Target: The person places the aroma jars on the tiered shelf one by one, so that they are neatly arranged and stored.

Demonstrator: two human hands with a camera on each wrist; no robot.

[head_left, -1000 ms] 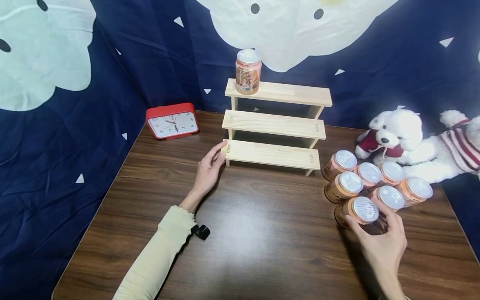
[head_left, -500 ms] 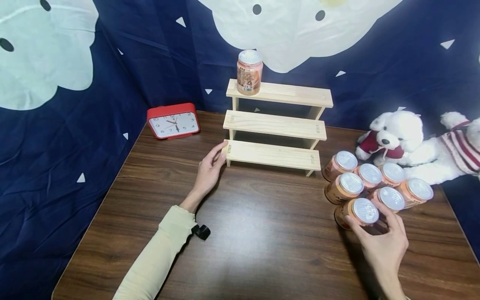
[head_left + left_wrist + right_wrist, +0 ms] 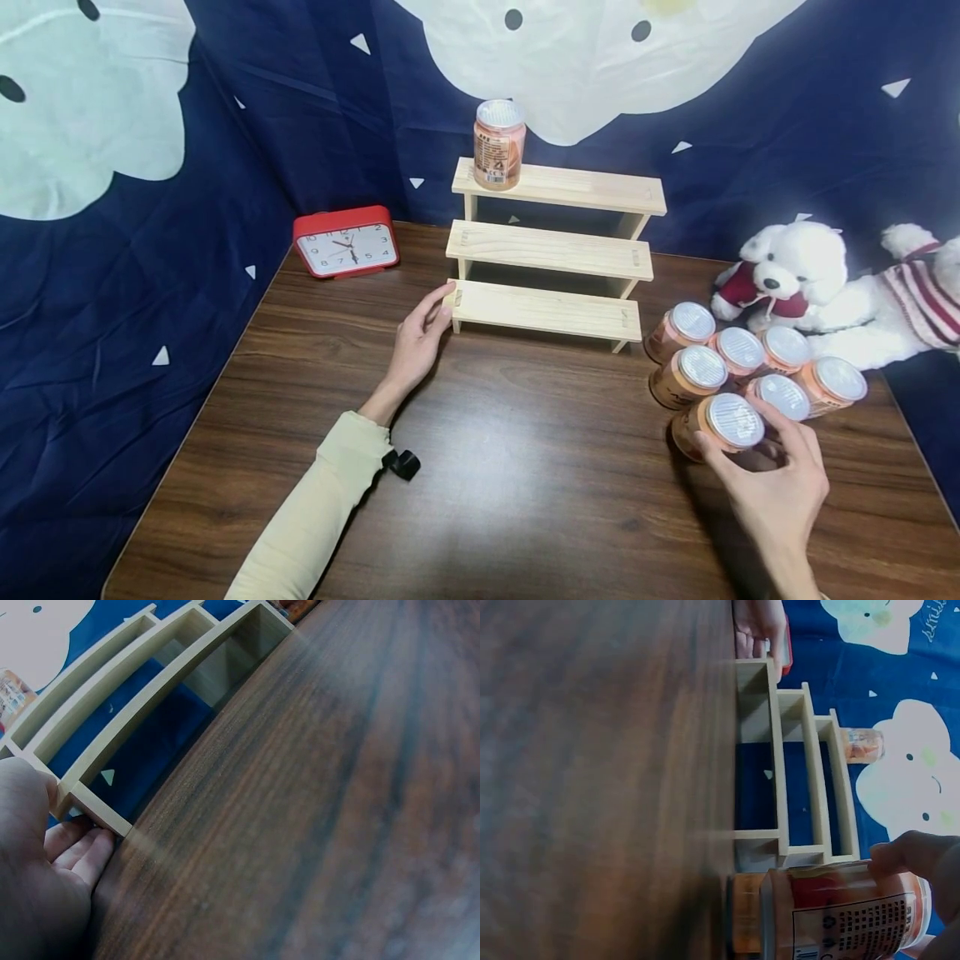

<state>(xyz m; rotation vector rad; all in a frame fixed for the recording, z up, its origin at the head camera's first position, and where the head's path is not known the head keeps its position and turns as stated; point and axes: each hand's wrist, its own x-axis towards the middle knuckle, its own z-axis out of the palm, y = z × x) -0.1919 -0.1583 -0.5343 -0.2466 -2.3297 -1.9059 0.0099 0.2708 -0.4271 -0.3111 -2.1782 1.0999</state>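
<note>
My left hand (image 3: 415,343) holds the left end of the lowest step of a three-step wooden display shelf (image 3: 551,310). In the left wrist view its thumb lies at the step's end, with the other fingers beside the leg (image 3: 103,810). At the right, my right hand (image 3: 786,493) grips a clear-lidded jar (image 3: 735,420) of orange contents between thumb and fingers. The right wrist view shows this jar's printed label (image 3: 859,926) and its base close over the table. Another jar (image 3: 498,146) stands upright at the left of the top step.
Several similar jars (image 3: 702,367) stand grouped just behind the held one. White plush dogs (image 3: 798,258) sit at the back right. A red alarm clock (image 3: 347,242) stands left of the shelf, on the brown wooden table (image 3: 480,500). A navy patterned cloth (image 3: 315,100) hangs behind.
My right hand and the jar in it have shifted slightly to the right, the jar tilting a little. My left hand and the shelf stay put.
</note>
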